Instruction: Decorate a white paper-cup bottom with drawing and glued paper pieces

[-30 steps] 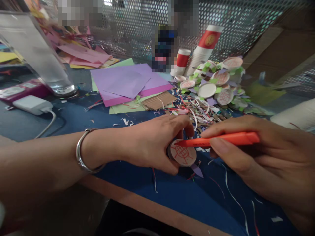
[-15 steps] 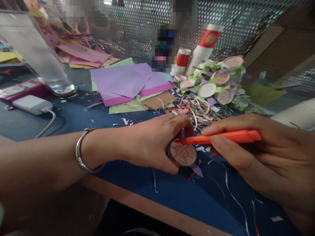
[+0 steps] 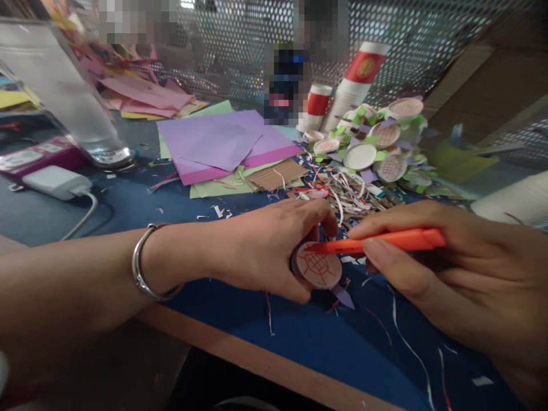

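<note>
My left hand [image 3: 274, 251], with a silver bangle at the wrist, is closed around a small round paper-cup piece [image 3: 319, 267]. Its pale top carries an orange-red grid drawing with short lines sticking outward, and a purple paper point [image 3: 343, 297] juts from its lower right. Between thumb and fingers, my right hand [image 3: 436, 274] grips an orange marker [image 3: 398, 241], held nearly level. The marker's tip meets the upper left of the disc's top. Some fingers of my left hand are hidden behind the piece.
Beyond my hands lie paper scraps [image 3: 342, 191], a cardboard piece [image 3: 280, 174] and purple sheets [image 3: 218, 142]. Finished-looking cup pieces [image 3: 385, 140] are heaped beside stacked paper cups [image 3: 359, 74]. A tall glass [image 3: 72, 97] and a white charger [image 3: 57, 181] stand at left.
My right hand and the marker have shifted slightly left, the tip moving a little on the disc's top. My left hand and the piece stay in place.
</note>
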{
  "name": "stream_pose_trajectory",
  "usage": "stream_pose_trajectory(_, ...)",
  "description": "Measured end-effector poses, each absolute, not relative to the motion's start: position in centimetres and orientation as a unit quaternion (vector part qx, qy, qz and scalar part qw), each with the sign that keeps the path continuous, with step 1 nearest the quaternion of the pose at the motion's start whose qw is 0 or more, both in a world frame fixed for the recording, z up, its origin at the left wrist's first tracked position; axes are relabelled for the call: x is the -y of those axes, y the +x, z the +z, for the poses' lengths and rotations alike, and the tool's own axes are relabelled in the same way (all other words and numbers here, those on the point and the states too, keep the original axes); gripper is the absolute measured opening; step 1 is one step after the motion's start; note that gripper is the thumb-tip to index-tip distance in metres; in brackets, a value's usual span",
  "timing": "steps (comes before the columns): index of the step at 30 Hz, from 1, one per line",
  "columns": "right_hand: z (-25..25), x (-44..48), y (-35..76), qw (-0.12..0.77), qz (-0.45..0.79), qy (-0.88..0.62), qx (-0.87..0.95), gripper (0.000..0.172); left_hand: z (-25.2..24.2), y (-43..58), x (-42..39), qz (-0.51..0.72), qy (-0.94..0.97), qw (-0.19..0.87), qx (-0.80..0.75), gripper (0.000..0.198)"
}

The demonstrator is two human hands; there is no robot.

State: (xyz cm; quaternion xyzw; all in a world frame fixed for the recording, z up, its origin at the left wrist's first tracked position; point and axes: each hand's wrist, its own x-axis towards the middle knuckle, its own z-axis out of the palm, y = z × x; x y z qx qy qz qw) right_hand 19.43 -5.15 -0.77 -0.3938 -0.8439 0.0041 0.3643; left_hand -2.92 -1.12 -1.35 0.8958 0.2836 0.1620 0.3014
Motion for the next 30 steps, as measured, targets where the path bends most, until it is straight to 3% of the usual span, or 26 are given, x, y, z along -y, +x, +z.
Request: stream_pose_trajectory(30, 0.02, 5.52, 18.86, 0.35, 0.071, -0.377, 0.855, 0.012, -1.53, -2.99, 0.85, 0.178, 0.883, 0.346, -0.264, 0.049)
